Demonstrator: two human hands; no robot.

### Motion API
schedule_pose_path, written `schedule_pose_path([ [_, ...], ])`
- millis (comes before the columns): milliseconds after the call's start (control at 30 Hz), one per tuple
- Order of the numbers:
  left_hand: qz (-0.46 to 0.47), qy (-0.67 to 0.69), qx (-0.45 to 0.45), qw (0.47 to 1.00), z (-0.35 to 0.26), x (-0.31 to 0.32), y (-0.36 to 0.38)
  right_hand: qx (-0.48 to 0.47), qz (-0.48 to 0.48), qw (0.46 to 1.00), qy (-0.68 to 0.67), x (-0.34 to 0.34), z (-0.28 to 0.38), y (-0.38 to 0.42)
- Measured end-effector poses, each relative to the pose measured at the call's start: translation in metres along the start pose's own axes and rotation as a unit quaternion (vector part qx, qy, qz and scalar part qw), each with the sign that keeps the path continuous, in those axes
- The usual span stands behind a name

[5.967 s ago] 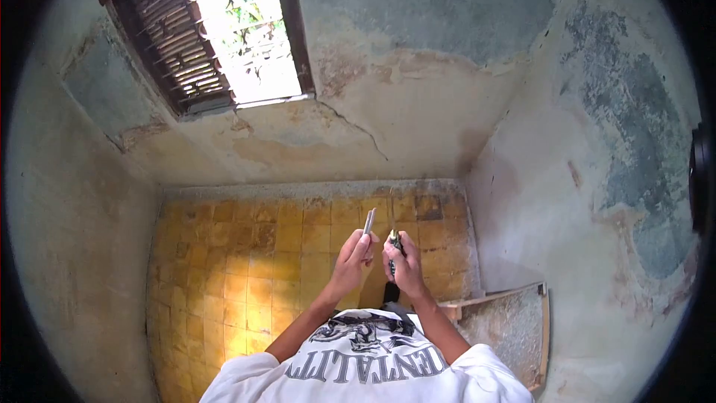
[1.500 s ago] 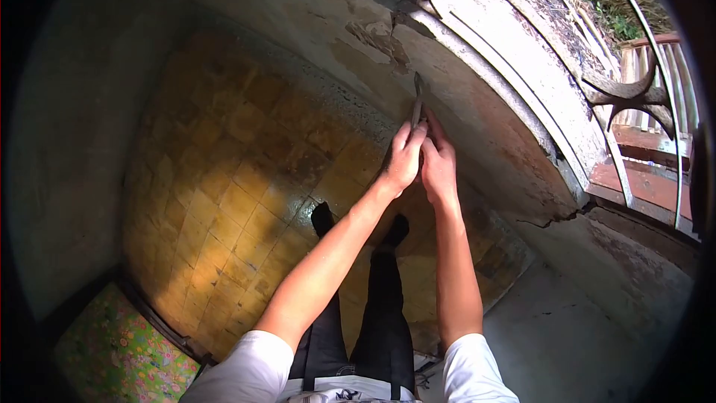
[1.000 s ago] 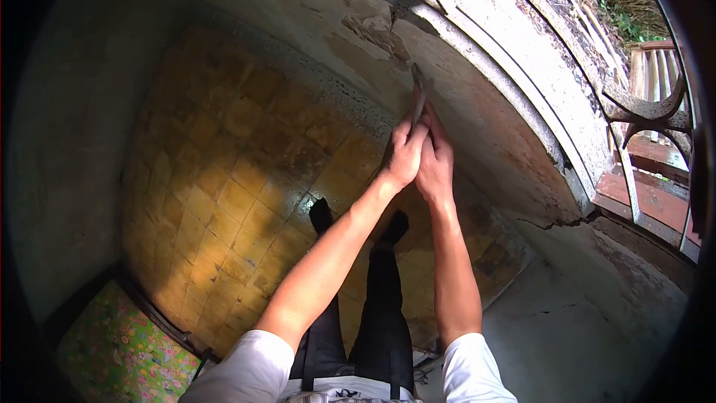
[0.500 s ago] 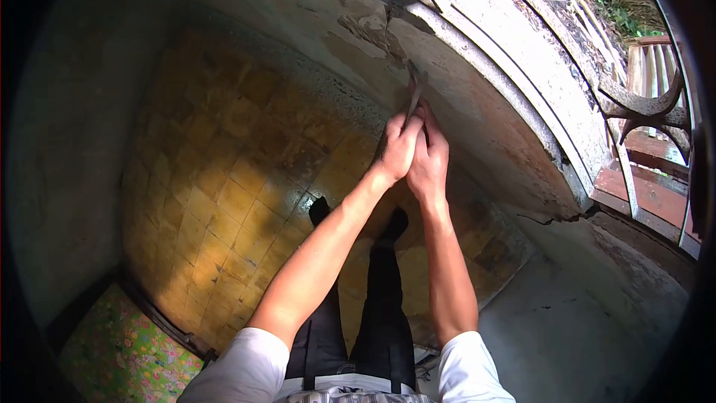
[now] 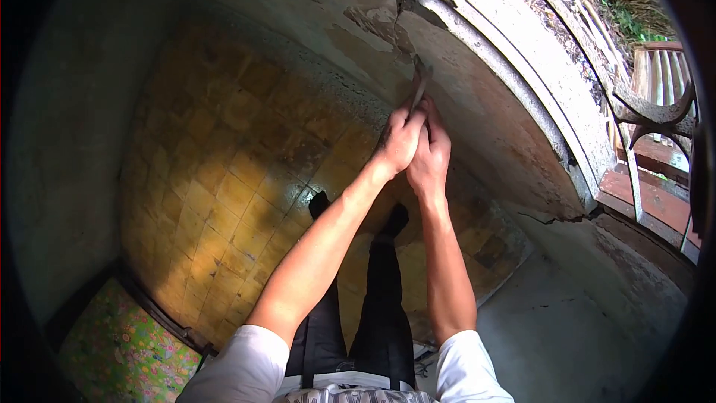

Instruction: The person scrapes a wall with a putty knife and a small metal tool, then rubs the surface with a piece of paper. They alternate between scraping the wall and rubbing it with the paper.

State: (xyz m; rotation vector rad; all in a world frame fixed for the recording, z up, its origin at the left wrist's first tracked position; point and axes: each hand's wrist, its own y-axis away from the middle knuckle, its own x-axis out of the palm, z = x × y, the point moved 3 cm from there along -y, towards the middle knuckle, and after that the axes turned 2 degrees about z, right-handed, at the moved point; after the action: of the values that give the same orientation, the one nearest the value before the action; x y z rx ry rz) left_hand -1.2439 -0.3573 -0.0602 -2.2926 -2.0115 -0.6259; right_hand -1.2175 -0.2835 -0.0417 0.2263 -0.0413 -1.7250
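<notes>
Both of my hands are stretched out in front of the cracked wall, side by side around one tool. My left hand has its fingers wrapped on a thin flat-bladed tool. Pressed against it from the right, my right hand is closed on the same tool, and its handle is hidden inside the two hands. The blade points up and away from me, its tip right at the wall below a patch of peeling plaster. The tool's exact kind is too blurred to name.
A window ledge with curved metal grille bars runs along the upper right. Yellow tiles cover the floor around my feet. At the lower left is a flowered green cushion. A wooden bench stands outside.
The view has shifted slightly, so wall and window sit a little further right and lower. My hands keep their grip on the tool, its tip still at the wall.
</notes>
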Motion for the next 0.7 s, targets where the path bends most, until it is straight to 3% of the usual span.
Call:
schedule_pose_path([
  [100,-0.004,-0.035,0.005,0.999,0.001,0.003,0.0,0.018,0.007,0.999,-0.046,-0.002,0.009,0.004],
  [200,-0.014,-0.028,0.033,0.999,0.001,0.003,-0.003,0.008,-0.005,1.0,-0.011,0.0,0.001,-0.001],
  [433,-0.015,-0.026,-0.028,0.999,-0.002,0.004,0.001,0.039,0.008,0.999,-0.009,-0.002,0.011,0.004],
  [533,-0.021,-0.015,-0.011,1.0,-0.001,-0.002,-0.002,0.015,0.001,1.0,0.003,0.003,0.007,0.002],
  [700,-0.024,-0.031,-0.016,0.999,-0.002,0.004,0.0,0.053,0.025,0.998,-0.011,-0.004,0.01,0.005],
])
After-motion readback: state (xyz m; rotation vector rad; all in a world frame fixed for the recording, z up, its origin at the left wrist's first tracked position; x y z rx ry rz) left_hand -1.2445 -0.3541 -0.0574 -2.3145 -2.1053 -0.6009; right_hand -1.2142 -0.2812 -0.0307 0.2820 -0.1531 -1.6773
